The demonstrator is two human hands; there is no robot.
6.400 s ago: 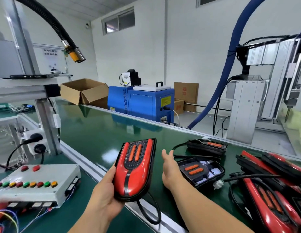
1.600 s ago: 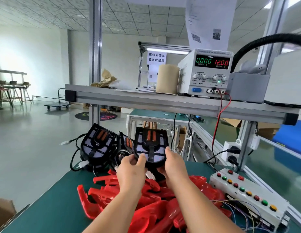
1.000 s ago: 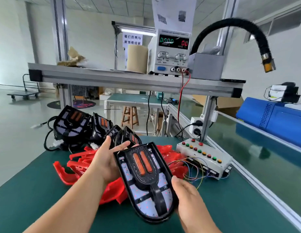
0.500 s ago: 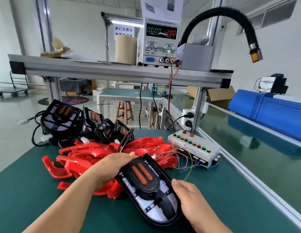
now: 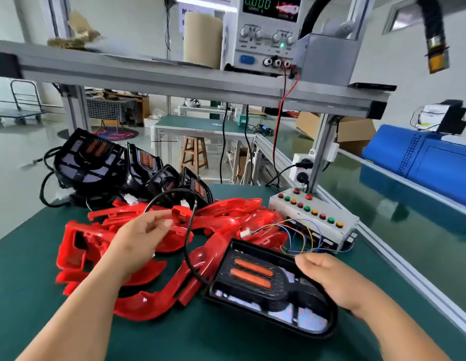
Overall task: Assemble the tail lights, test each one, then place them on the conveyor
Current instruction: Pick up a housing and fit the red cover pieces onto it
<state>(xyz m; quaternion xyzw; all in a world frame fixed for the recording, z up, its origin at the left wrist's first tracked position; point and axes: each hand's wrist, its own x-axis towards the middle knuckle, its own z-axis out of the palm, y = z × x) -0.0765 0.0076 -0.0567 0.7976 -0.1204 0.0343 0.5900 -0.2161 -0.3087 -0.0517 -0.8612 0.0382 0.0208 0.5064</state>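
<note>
Hands: our right hand [image 5: 333, 280] curls round the right edge of the black tail light [image 5: 252, 285], which lies flat on the green surface [image 5: 226, 340] just beside a heap of red covers [image 5: 226, 222]. Our left hand [image 5: 140, 238] hovers over that heap, fingers loosely bent, close to the light's black cable [image 5: 187, 243]. We cannot tell whether it pinches the cable.

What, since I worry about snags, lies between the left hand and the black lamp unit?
Head view: red covers lie there, and a black cable loops over them from the black lamp unit up past the left hand.
</note>
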